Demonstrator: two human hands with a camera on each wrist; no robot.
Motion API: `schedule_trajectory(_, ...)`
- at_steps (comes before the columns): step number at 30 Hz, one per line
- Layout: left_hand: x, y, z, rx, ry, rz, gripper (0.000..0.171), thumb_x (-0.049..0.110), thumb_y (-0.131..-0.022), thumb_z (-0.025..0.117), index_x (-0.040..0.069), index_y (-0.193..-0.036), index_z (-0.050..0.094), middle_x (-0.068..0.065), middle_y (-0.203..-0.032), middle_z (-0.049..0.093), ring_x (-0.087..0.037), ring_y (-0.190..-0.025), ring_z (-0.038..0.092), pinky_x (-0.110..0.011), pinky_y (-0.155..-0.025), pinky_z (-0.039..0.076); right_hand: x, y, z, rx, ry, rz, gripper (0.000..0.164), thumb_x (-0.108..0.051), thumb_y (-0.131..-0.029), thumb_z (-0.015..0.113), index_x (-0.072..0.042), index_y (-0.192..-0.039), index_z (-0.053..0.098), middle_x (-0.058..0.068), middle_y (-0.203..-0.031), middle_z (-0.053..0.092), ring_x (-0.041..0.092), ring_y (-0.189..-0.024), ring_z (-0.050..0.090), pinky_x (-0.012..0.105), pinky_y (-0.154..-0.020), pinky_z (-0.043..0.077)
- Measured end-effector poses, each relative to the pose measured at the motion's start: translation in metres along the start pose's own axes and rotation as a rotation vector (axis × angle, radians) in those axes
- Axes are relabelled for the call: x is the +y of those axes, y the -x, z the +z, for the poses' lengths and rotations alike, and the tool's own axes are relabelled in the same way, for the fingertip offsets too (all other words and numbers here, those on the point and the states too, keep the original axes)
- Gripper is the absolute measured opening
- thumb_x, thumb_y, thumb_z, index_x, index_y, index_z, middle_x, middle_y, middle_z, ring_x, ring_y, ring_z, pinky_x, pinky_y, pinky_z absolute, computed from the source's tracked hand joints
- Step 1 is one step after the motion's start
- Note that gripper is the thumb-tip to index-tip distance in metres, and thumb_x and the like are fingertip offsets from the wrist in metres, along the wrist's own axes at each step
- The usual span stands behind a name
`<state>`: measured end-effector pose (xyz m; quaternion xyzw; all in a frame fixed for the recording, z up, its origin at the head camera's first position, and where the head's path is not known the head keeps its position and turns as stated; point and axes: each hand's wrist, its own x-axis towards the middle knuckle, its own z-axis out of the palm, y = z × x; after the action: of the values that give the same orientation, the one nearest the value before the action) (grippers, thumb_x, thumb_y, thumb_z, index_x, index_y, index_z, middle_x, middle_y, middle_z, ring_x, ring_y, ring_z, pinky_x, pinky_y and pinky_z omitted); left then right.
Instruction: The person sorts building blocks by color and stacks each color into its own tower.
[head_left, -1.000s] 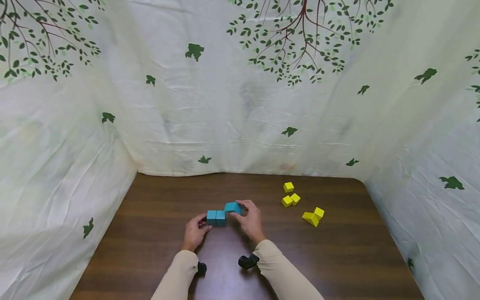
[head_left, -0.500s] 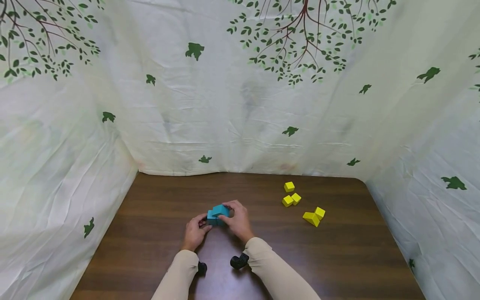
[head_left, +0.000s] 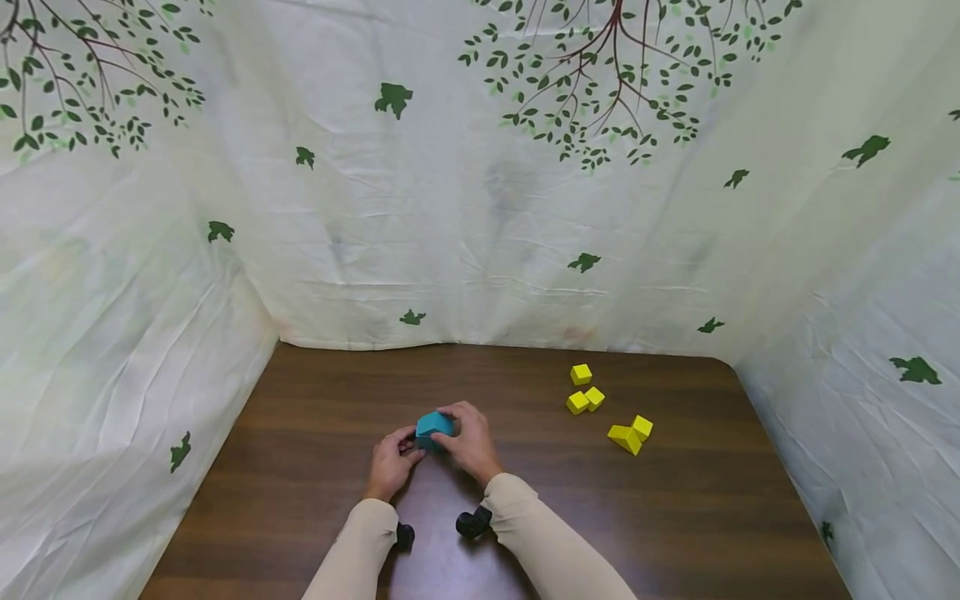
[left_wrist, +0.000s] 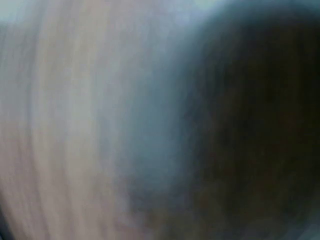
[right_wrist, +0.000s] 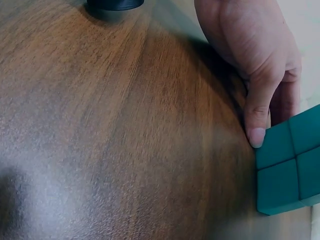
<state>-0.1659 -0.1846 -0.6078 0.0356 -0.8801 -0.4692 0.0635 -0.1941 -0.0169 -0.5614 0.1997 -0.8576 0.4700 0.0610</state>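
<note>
at blue blocks [head_left: 433,424], right hand [head_left: 471,443] aslant

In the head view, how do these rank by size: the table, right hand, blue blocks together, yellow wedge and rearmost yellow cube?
1. Table
2. Right hand
3. Blue blocks, partly covered
4. Yellow wedge
5. Rearmost yellow cube
The cube is farther off, which may shrink it.

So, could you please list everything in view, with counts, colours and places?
Blue blocks: several (exact count hidden), blue, near centre
Yellow blocks: five, yellow, right of the blue blocks
Table: one, brown wood-grain, beneath the blocks
Cloth: count unclear, white with foliage print, behind and beside the table
Wrist cameras: two, black, lower centre
Sleeves: two, beige, on the forearms
Left hand: one, touching the blue blocks' left side
Right hand: one, gripping their top
</note>
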Motion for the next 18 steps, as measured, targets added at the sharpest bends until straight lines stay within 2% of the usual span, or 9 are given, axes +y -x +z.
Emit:
schedule_trajectory(7,-0.003,-0.0011,0.0012,-0.011,-0.02,0.006,0.038,-0.001,-0.076,0.078,-0.003,-0.112,0.067,-0.01,-0.091,0.066,-0.024,-0.084,0.06,-0.038,-0.077,0.049,0.0022,0.0001,0.0012,-0.016,0.025,0.012,0.037,-0.016,-0.079,0.08,-0.006,-0.113,0.069,0.005,-0.104,0.065,0.023,-0.101,0.06,0.04,-0.09,0.045)
schedule_trajectory(18,-0.0022,-0.0003,0.0019,0.009,-0.028,0.023,0.037,-0.001,-0.075,0.079,-0.003,-0.111,0.068,-0.01,-0.089,0.066,-0.023,-0.082,0.059,-0.038,-0.076,0.049,0.0031,0.0031,0.0011,-0.032,-0.012,0.052,0.039,-0.013,-0.079,0.08,-0.006,-0.115,0.067,0.005,-0.106,0.064,0.021,-0.099,0.059,0.038,-0.089,0.047)
